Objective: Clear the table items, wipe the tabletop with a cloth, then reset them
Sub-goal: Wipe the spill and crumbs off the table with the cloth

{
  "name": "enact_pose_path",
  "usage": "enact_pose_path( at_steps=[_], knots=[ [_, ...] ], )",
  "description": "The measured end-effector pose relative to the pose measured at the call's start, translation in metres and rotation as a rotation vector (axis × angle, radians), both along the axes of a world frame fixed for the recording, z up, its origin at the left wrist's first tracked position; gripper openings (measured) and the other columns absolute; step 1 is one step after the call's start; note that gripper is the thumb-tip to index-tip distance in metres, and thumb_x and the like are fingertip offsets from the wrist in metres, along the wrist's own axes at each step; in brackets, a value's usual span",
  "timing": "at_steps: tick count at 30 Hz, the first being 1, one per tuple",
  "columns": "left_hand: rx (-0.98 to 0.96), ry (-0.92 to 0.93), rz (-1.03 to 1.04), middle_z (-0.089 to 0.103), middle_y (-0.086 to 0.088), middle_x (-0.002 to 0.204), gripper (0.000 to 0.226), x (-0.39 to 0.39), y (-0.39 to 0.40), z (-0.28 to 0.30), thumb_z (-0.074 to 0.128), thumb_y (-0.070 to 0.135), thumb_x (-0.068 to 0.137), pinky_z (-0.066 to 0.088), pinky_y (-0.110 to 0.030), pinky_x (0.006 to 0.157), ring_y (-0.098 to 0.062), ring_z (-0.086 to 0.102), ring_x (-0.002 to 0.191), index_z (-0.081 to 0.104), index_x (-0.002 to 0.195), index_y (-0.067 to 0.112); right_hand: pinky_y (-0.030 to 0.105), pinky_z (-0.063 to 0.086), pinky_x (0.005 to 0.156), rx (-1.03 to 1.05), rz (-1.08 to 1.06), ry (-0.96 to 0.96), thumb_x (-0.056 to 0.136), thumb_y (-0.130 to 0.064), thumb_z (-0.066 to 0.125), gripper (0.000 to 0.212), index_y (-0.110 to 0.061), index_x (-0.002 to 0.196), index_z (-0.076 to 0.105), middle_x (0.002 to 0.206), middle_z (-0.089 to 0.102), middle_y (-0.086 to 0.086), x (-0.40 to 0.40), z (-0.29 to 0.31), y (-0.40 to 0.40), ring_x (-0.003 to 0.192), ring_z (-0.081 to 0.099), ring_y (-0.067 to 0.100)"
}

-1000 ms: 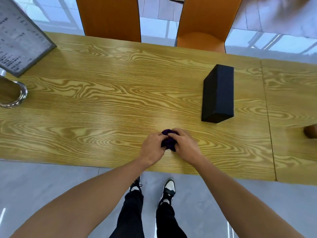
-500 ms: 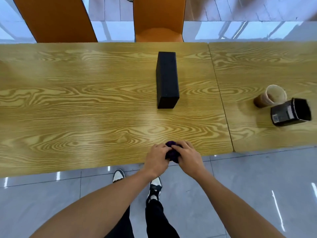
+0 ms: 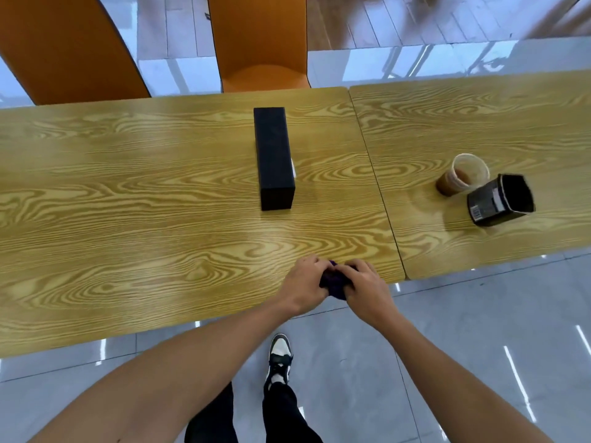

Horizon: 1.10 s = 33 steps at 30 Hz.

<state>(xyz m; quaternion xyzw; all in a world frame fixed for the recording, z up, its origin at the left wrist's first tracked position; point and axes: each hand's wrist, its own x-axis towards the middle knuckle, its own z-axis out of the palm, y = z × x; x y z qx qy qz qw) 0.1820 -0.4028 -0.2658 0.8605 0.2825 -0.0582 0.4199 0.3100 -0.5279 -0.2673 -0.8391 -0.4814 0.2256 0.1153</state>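
A bunched dark purple cloth is pressed between my left hand and my right hand at the near edge of the wood-grain table. Both hands close on it, and most of the cloth is hidden under my fingers. A long black box lies on the tabletop beyond my hands. On the adjoining table to the right stand a clear cup with brown drink and a black container tipped on its side, touching the cup.
Two orange chairs stand at the far side of the table. A seam separates the two tabletops. Grey tiled floor and my shoes are below the near edge.
The view has swung right: the menu stand and metal cup left the frame, and the drink cup and black container came in. My hands with the cloth now sit nearer the table's right corner.
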Motion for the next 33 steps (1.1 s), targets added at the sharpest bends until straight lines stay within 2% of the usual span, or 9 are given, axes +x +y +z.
enact_pose_path(
  at_steps=[4, 9, 13, 16, 21, 23, 27, 29, 33],
  knots=[
    [0.098, -0.076, 0.033, 0.059, -0.004, 0.116, 0.037, 0.037, 0.042, 0.006, 0.071, 0.014, 0.085, 0.048, -0.040, 0.097, -0.026, 0.051, 0.112, 0.064, 0.121, 0.018, 0.041, 0.051, 0.078, 0.068, -0.049, -0.040, 0.084, -0.007, 0.057, 0.046, -0.018, 0.128, 0.065, 0.119, 0.060, 0.006, 0.034, 0.008, 0.045, 0.112, 0.049, 0.027],
    [0.152, 0.022, 0.063, 0.061, -0.003, 0.119, 0.034, 0.053, 0.073, -0.010, 0.066, 0.007, 0.087, 0.049, -0.039, 0.097, -0.026, 0.054, 0.111, 0.068, 0.119, 0.018, 0.039, 0.048, 0.077, 0.003, 0.008, -0.042, 0.086, -0.012, 0.054, 0.046, -0.021, 0.131, 0.061, 0.120, 0.058, 0.004, 0.052, -0.010, 0.080, 0.111, 0.049, 0.028],
    [0.142, 0.071, 0.063, 0.062, -0.004, 0.127, 0.037, 0.039, 0.057, -0.022, 0.064, 0.015, 0.088, 0.045, -0.038, 0.099, -0.029, 0.054, 0.113, 0.068, 0.125, 0.018, 0.036, 0.046, 0.082, 0.011, 0.007, -0.047, 0.084, -0.008, 0.059, 0.048, -0.018, 0.131, 0.062, 0.123, 0.059, 0.001, 0.038, -0.026, 0.070, 0.115, 0.047, 0.027],
    [0.122, 0.096, 0.051, 0.062, -0.003, 0.124, 0.039, 0.028, 0.031, -0.023, 0.064, 0.024, 0.086, 0.046, -0.041, 0.098, -0.030, 0.054, 0.112, 0.067, 0.124, 0.019, 0.039, 0.052, 0.084, 0.030, -0.005, -0.039, 0.083, -0.009, 0.061, 0.046, -0.018, 0.128, 0.064, 0.124, 0.061, -0.001, 0.025, -0.026, 0.047, 0.117, 0.049, 0.026],
    [0.161, 0.159, 0.000, 0.058, -0.001, 0.122, 0.043, 0.011, -0.007, -0.021, 0.064, 0.037, 0.084, 0.047, -0.038, 0.088, -0.030, 0.051, 0.106, 0.062, 0.124, 0.021, 0.038, 0.052, 0.086, -0.010, -0.014, -0.029, 0.080, -0.007, 0.062, 0.046, -0.019, 0.124, 0.067, 0.121, 0.063, -0.004, 0.011, -0.022, 0.019, 0.114, 0.051, 0.024],
    [0.120, 0.144, -0.014, 0.061, -0.002, 0.116, 0.038, 0.002, -0.013, -0.020, 0.065, 0.033, 0.082, 0.044, -0.035, 0.088, -0.029, 0.053, 0.103, 0.065, 0.118, 0.019, 0.037, 0.052, 0.085, -0.031, 0.009, -0.029, 0.078, -0.008, 0.062, 0.042, -0.020, 0.118, 0.069, 0.117, 0.064, -0.005, 0.005, -0.020, 0.013, 0.111, 0.052, 0.023],
    [-0.057, 0.114, 0.054, 0.056, 0.002, 0.089, 0.029, -0.013, 0.006, -0.008, 0.073, 0.031, 0.069, 0.047, -0.034, 0.074, -0.025, 0.058, 0.089, 0.066, 0.094, 0.016, 0.036, 0.047, 0.088, -0.089, 0.169, -0.010, 0.079, -0.014, 0.059, 0.033, -0.021, 0.109, 0.070, 0.113, 0.064, -0.004, 0.001, -0.014, 0.028, 0.109, 0.053, 0.025],
    [-0.047, 0.111, 0.108, 0.057, -0.002, 0.095, 0.033, -0.020, 0.030, -0.002, 0.073, 0.033, 0.071, 0.050, -0.037, 0.077, -0.026, 0.058, 0.091, 0.066, 0.099, 0.018, 0.038, 0.048, 0.087, -0.064, 0.209, -0.002, 0.079, -0.013, 0.060, 0.035, -0.020, 0.113, 0.069, 0.114, 0.064, -0.002, 0.000, -0.010, 0.054, 0.108, 0.053, 0.027],
    [0.092, 0.131, 0.214, 0.056, -0.007, 0.117, 0.043, -0.036, 0.093, 0.004, 0.070, 0.029, 0.081, 0.048, -0.042, 0.095, -0.028, 0.050, 0.109, 0.063, 0.122, 0.019, 0.043, 0.052, 0.082, -0.001, 0.267, 0.021, 0.083, -0.010, 0.059, 0.044, -0.020, 0.126, 0.064, 0.121, 0.061, 0.000, -0.008, -0.004, 0.124, 0.112, 0.050, 0.027]
  ],
)
